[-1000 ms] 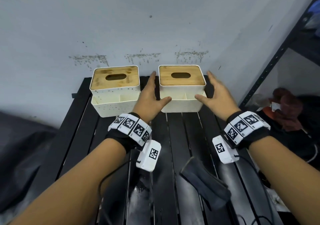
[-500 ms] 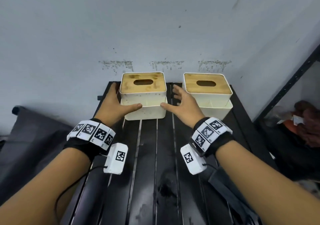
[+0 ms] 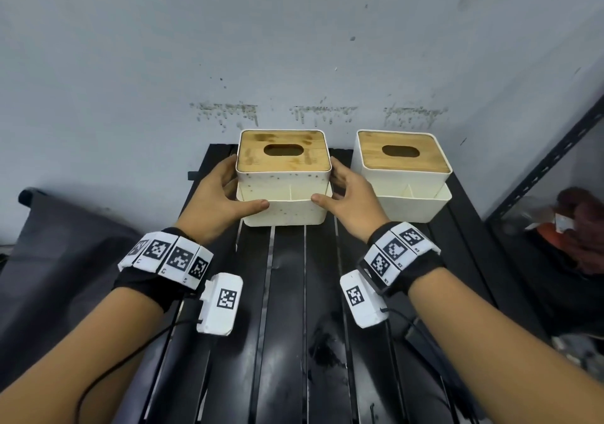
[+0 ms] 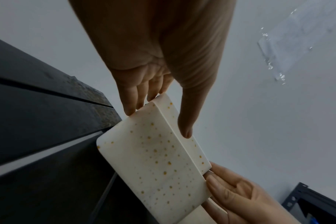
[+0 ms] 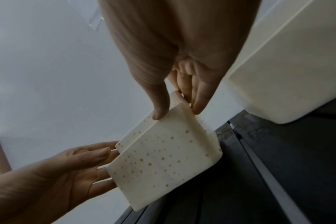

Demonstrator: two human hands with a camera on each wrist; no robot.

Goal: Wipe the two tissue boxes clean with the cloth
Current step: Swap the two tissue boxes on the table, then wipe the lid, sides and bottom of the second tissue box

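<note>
Both hands have shifted across from the right-hand tissue box [image 3: 403, 175] to the spotted tissue box [image 3: 283, 178] on the left, and now they bracket it. On the black slatted table [image 3: 287, 309], close to the grey wall [image 3: 228, 47], the left hand [image 3: 217, 199] lies against the near left corner, thumb along the front face, fingers curled round the side; the left wrist view shows those fingers together on the edge. Opposite, the right hand [image 3: 348, 199] mirrors it, thumb touching the front, fingers wrapped round the right side in the gap between the boxes. Orange-brown specks pepper the white body, and darker smears mark the wooden lid. Where is the cloth [image 3: 425, 348]? Only a dark strip shows by the right forearm near the table's front, and that is probably it; neither hand has it. Risk from here: the body looks smooth, so a light two-sided squeeze could let it slip if lifted. The neighbouring box stands just beside the right knuckles, so a careless pull could nudge it.
</note>
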